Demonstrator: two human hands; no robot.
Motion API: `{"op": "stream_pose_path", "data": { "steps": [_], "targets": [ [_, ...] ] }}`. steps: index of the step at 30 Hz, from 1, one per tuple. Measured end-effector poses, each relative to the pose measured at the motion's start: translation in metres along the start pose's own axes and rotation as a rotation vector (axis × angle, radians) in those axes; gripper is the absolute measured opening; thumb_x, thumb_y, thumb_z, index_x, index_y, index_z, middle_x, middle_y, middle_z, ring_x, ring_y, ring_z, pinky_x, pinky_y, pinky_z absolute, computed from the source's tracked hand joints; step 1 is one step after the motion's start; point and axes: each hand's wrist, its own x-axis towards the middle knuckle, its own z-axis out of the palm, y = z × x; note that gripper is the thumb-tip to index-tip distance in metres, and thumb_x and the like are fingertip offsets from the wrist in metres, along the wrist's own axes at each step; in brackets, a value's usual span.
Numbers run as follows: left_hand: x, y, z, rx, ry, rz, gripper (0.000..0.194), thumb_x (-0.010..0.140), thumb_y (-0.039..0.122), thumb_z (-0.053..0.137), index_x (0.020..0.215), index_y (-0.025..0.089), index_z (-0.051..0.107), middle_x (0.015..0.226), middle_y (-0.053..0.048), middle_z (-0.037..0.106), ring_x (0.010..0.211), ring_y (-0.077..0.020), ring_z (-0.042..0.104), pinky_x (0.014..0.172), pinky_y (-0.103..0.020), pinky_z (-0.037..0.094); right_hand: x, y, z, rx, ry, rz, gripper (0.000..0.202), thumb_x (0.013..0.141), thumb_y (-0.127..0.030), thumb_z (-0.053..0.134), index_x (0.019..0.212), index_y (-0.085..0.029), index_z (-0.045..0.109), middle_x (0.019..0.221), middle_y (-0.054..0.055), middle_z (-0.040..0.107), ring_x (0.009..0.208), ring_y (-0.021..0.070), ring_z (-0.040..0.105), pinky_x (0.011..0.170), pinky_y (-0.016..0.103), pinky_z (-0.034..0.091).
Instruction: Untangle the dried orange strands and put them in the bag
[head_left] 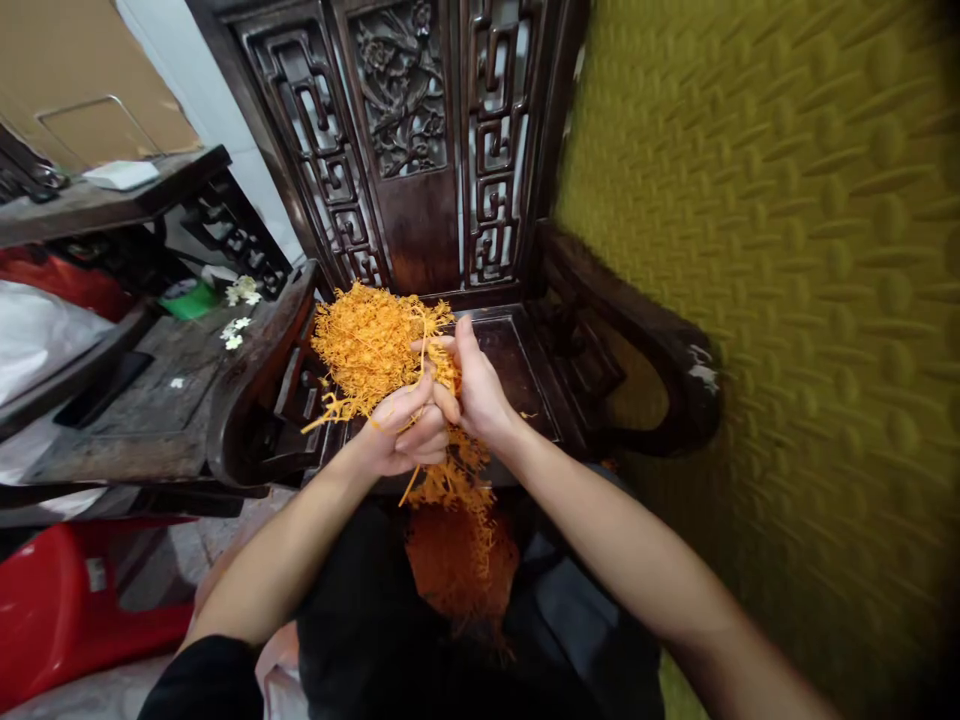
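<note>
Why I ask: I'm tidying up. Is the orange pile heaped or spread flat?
Heaped: the orange pile rises in a dense mound, and the seat shows bare to its right.

We look through one camera worn on the head, set above the lap (360, 620) and facing forward and down. Our left hand (405, 430) and right hand (484, 385) sit near the middle, at close range, with the forearms running in from seven and five o'clock. Farther off, the carved chair back (424, 225) rises toward twelve, its uprights leaning towards eleven. The side table (142, 420) falls at nine, and the yellow-green textured surface (787, 260) spans one to four.
</note>
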Motion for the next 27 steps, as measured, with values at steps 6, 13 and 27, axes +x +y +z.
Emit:
{"op": "stream_pose_path", "data": {
  "steps": [6, 13, 27],
  "targets": [
    [0.015, -0.007, -0.005, -0.021, 0.019, -0.052, 0.056, 0.101, 0.046, 0.039, 0.081, 0.010, 0.076, 0.034, 0.003, 0.030, 0.034, -0.0083, 0.022, 0.037, -0.018, 0.023, 0.010, 0.001, 0.000, -0.037, 0.215, -0.142, 0.052, 0.080, -0.072, 0.066, 0.074, -0.021, 0.053, 0.073, 0.000, 0.063, 0.055, 0.0087, 0.047, 0.051, 0.025, 0.038],
    [0.018, -0.012, -0.003, 0.047, 0.057, -0.072, 0.057, 0.100, 0.045, 0.040, 0.074, 0.008, 0.074, 0.035, 0.001, 0.035, 0.033, -0.0089, 0.028, 0.038, -0.019, 0.028, 0.017, 0.005, -0.007, -0.100, 0.195, -0.092, 0.052, 0.087, -0.070, 0.057, 0.083, -0.019, 0.063, 0.074, 0.001, 0.066, 0.057, 0.0097, 0.051, 0.055, 0.024, 0.041],
    [0.010, -0.012, 0.005, 0.122, 0.024, -0.045, 0.052, 0.098, 0.049, 0.051, 0.068, 0.013, 0.072, 0.033, 0.004, 0.032, 0.030, -0.0067, 0.024, 0.036, -0.019, 0.022, 0.051, 0.001, -0.034, -0.312, 0.362, -0.388, 0.044, 0.085, -0.059, 0.067, 0.074, -0.016, 0.069, 0.057, -0.003, 0.054, 0.054, 0.0093, 0.045, 0.051, 0.023, 0.036]
  ]
}}
